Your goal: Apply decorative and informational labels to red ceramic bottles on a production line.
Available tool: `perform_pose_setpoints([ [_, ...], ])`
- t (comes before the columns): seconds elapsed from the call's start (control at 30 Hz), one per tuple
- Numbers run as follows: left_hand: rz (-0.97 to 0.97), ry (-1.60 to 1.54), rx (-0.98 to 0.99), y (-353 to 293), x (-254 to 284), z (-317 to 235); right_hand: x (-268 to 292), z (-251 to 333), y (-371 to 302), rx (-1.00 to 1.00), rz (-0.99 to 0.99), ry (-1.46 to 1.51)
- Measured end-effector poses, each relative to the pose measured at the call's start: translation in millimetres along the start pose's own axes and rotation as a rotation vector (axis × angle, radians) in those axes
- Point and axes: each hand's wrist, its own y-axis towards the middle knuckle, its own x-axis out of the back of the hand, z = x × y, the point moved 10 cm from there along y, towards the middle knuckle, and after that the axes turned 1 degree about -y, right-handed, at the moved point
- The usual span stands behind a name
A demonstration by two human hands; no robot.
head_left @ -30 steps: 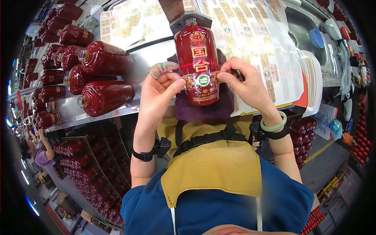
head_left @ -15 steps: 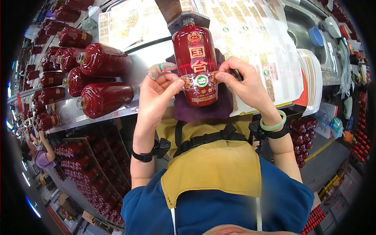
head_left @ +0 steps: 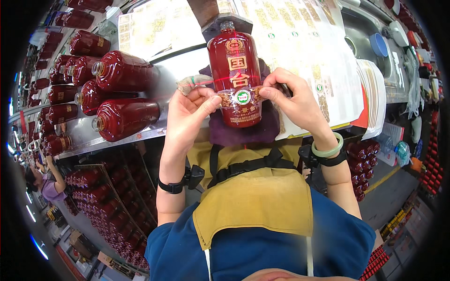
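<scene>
A dark red glass bottle [head_left: 234, 56] lies on its back on a purple cloth [head_left: 267, 129], its neck toward a metal stop [head_left: 211, 18] at the far side. Across its lower front stretches a clear decal strip [head_left: 242, 97] with gold ornament and a round green-and-white mark. My left hand [head_left: 194, 110] pinches the strip's left end between thumb and fingers. At the other end, my right hand [head_left: 290, 96] pinches it the same way. A thin red light line crosses the bottle just above the strip. A greyish finger cover sits on a left fingertip.
Several red bottles [head_left: 126, 119] lie and stand at the left of the bench. White sheets of gold decals [head_left: 300, 61] spread behind and right of the bottle. A blue cup [head_left: 378, 44] is in the metal basin at the far right. Racks of bottles [head_left: 103, 206] stand below left, near another person [head_left: 50, 187].
The bottle has shifted very slightly to the right. Both hands keep their pinch on the decal strip, almost unmoved.
</scene>
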Motion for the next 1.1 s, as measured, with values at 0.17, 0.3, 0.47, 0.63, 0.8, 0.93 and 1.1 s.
perform_pose_setpoints([
  [0.17,-0.015,0.032,-0.002,-1.0,0.2,-0.8,1.0,2.0,0.4,-0.003,-0.005,-0.031],
  [0.3,-0.001,0.012,-0.002,-0.4,1.2,0.4,0.4,1.1,0.0,0.007,-0.016,-0.007],
  [0.47,-0.003,0.008,0.001,-0.2,1.5,1.4,1.0,1.3,0.9,0.022,-0.013,-0.025],
  [0.63,-0.009,0.016,-0.001,0.2,1.0,0.3,0.1,-1.0,0.9,0.006,-0.016,-0.006],
  [0.8,-0.046,0.038,-0.004,-0.8,-0.7,-3.7,0.2,1.1,1.8,-0.003,-0.005,0.003],
  [0.93,-0.023,0.069,-0.023,1.1,-0.5,-4.3,-1.8,-4.6,2.4,-0.078,0.034,0.023],
  [1.1,-0.048,0.082,-0.004,3.0,0.8,-3.4,24.5,-26.4,0.3,-0.069,-0.191,-0.268],
])
